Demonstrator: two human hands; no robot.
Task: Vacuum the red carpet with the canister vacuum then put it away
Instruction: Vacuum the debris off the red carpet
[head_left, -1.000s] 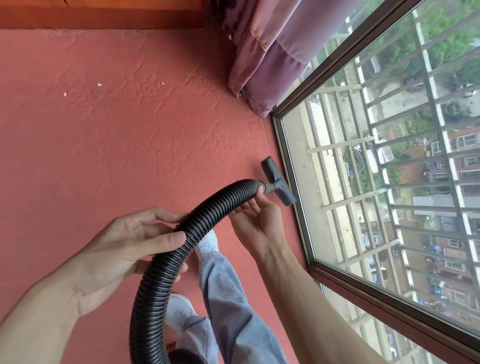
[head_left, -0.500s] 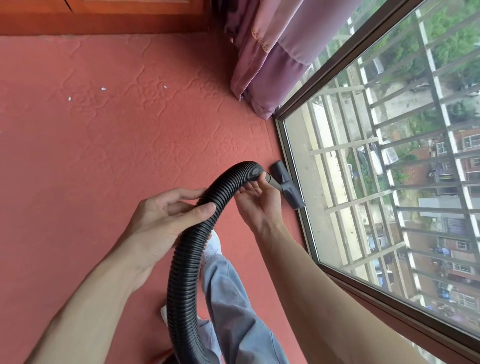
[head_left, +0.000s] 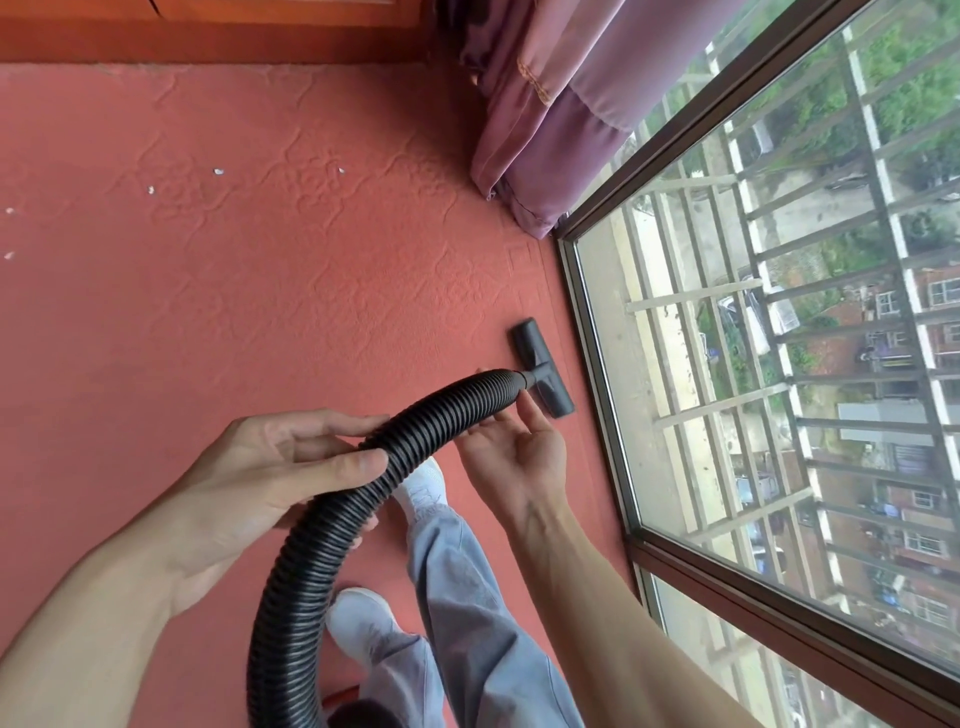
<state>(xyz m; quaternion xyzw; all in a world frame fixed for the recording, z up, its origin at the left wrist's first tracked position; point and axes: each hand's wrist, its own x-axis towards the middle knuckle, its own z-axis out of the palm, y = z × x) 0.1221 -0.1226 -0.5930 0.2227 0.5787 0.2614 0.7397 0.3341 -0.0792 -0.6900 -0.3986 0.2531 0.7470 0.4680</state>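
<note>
Hose: the black ribbed hose (head_left: 415, 431) arcs up from the bottom edge of the view, over the person's legs, then bends right towards the window.
Nozzle: a dark grey T-shaped nozzle (head_left: 543, 366) sits on the hose's far end, low over the strip of carpet just beside the window frame; whether it touches the pile cannot be told.
Left hand: the left hand (head_left: 270, 478) grips the hose at mid-arc, with the thumb laid over the top and the fingers wrapped round it.
Right hand: the right hand (head_left: 519, 447) is palm up near the nozzle end, with the fingers almost straight beneath the hose and the thumb stretched alongside, a loose cradle rather than a closed grip.
Carpet: the red carpet (head_left: 208, 312) has an embossed pattern and fills the left and middle of the view.
Scraps: small white scraps (head_left: 218, 171) lie on the carpet at upper left, well apart from the nozzle.
Legs: pale blue trousers (head_left: 467, 597) and white shoes (head_left: 423, 486) stand on the carpet below the hose.
Curtain: a purple curtain (head_left: 545, 119) hangs to the floor at the window's far corner.
Window: a brown-framed window (head_left: 597, 338) runs along the right, with bars and buildings behind the glass.
</note>
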